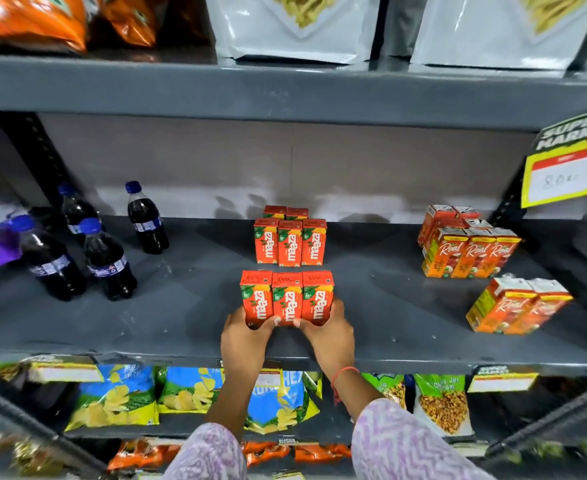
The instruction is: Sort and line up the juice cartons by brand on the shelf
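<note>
Cardboard-stiff, light, glossy: I press my left hand and right hand, fingers wrapped, around the front three Maaza cartons, squeezing their outer sides low.

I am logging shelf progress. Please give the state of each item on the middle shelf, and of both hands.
Front Maaza row: three upright, held together.
Back Maaza cartons: upright, lined up.
Real cartons: upright, grouped at right.
Front Real pair: upright, turned askew.
Cola bottles: upright, capped.
Left hand: gripping the row.
Right hand: gripping the row.
</note>
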Available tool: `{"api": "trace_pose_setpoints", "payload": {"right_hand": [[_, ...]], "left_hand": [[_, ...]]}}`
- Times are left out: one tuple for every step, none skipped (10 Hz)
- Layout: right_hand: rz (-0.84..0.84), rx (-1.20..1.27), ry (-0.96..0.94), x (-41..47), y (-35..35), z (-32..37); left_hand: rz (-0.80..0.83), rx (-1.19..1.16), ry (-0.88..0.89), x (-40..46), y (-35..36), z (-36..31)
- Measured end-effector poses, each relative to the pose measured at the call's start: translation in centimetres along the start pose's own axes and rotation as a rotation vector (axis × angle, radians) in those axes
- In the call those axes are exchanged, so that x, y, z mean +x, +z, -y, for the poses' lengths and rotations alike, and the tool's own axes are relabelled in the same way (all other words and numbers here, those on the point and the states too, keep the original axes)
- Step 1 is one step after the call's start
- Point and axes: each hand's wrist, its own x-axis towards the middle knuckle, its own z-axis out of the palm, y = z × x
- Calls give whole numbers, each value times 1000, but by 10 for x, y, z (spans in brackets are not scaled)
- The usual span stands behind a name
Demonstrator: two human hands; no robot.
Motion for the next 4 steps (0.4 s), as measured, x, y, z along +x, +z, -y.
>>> {"api": "trace_pose_setpoints", "payload": {"right_hand": [[106,34,-2,-3,-13,-4],[168,84,-11,-17,-32,-13],[173,-5,-44,-39,-53,-30],[68,-304,-217,-50,-84,-41]], "left_hand": [[31,-35,-10,-9,-1,1],[-24,45,-7,-34,2,-1],[-74,220,199,-66,3,-13],[-138,390,496,-87,4,-41]]}}
